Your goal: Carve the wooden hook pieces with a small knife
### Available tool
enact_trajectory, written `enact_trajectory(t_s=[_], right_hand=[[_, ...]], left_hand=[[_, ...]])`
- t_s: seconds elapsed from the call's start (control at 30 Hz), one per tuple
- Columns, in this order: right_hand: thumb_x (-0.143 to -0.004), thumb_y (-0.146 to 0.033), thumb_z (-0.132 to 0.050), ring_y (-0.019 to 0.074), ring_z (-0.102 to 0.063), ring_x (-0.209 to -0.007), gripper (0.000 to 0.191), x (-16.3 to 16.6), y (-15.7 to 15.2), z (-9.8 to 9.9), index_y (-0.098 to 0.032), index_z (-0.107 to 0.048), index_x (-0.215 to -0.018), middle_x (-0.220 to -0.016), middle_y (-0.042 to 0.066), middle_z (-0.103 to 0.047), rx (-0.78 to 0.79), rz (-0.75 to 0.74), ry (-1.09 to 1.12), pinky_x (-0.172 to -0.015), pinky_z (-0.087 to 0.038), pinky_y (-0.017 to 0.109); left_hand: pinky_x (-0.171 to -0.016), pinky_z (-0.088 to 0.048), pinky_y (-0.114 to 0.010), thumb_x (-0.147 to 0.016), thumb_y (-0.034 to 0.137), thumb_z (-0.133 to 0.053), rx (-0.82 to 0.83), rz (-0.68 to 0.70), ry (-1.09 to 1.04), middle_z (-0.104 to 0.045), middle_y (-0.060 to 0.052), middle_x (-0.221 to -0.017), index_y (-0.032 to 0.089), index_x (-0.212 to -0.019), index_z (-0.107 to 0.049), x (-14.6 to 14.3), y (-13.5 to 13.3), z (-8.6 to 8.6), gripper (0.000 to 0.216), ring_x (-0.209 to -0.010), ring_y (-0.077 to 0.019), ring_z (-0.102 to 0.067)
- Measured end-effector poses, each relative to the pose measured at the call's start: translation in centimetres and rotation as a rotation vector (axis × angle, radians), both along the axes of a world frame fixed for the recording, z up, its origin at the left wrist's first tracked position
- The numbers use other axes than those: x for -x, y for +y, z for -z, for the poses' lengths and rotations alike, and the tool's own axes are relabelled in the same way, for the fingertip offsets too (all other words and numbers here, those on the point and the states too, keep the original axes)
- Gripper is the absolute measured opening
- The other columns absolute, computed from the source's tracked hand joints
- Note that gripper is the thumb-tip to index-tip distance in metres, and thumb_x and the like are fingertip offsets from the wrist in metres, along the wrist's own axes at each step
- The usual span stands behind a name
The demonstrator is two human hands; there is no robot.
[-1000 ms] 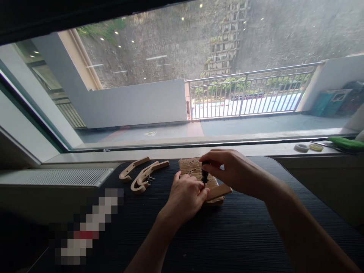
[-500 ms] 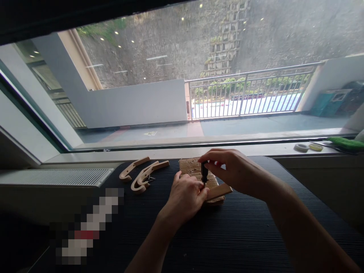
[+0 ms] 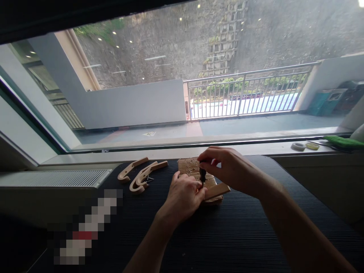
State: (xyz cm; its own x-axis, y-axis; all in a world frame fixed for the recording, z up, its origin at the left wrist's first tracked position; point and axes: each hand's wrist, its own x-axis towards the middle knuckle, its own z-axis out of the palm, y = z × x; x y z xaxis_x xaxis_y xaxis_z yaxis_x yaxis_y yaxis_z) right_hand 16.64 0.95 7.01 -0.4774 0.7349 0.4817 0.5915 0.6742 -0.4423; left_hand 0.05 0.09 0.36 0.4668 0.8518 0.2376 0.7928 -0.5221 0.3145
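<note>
My right hand [image 3: 227,168] pinches the black handle of a small screwdriver [image 3: 203,174], held upright with its tip down on a wooden hook [image 3: 217,191]. That hook lies on a wooden board [image 3: 190,167] on the black ribbed mat [image 3: 227,235]. My left hand [image 3: 183,197] rests closed on the hook and board, fingers pressed at the screwdriver's tip. Three loose wooden hooks [image 3: 142,174] lie to the left on the mat, with small screws [image 3: 150,179] beside them.
A radiator grille [image 3: 57,177] runs along the left under the window sill. Tape rolls [image 3: 298,146] and a green object [image 3: 344,141] sit on the sill at the right. A blurred-out patch covers the mat's near left.
My right hand's fingers have shifted slightly round the screwdriver handle. The view has drifted a little; the left hand stays on the hook.
</note>
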Motion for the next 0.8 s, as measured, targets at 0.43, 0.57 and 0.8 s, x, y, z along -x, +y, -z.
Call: enact_trajectory(t_s=[0.43, 0.57, 0.8], right_hand=[[-0.083, -0.021, -0.052, 0.0112, -0.062, -0.078, 0.023, -0.33, 0.4, 0.35, -0.023, -0.068, -0.099, -0.09, -0.003, -0.069, 0.122, -0.087, 0.06, -0.067, -0.046, 0.02], [-0.082, -0.021, -0.053, 0.0109, -0.061, -0.076, 0.021, -0.12, 0.55, 0.47, -0.023, -0.068, -0.095, -0.087, -0.002, -0.068, 0.093, -0.086, 0.061, -0.066, -0.045, 0.02], [-0.082, -0.017, -0.052, 0.0109, -0.059, -0.074, 0.022, 0.18, 0.36, 0.31, -0.021, -0.069, -0.094, -0.087, -0.001, -0.068, 0.029, -0.08, 0.03, -0.064, -0.043, 0.021]], left_hand=[[-0.085, -0.032, -0.031, -0.082, 0.033, -0.053, 0.037, 0.032, -0.141, -0.063, 0.002, -0.069, 0.02, -0.066, -0.063, 0.42, 0.55, 0.12, 0.023, -0.077, -0.0143, -0.053], [-0.081, -0.034, -0.029, -0.082, 0.032, -0.054, 0.035, 0.04, -0.143, -0.063, 0.003, -0.068, 0.02, -0.065, -0.063, 0.44, 0.62, 0.1, 0.024, -0.075, -0.0136, -0.054], [-0.067, -0.035, -0.025, -0.083, 0.033, -0.051, -0.003, 0.04, -0.126, -0.062, 0.002, -0.063, 0.019, -0.063, -0.064, 0.39, 0.75, 0.29, 0.028, -0.065, -0.0117, -0.052]])
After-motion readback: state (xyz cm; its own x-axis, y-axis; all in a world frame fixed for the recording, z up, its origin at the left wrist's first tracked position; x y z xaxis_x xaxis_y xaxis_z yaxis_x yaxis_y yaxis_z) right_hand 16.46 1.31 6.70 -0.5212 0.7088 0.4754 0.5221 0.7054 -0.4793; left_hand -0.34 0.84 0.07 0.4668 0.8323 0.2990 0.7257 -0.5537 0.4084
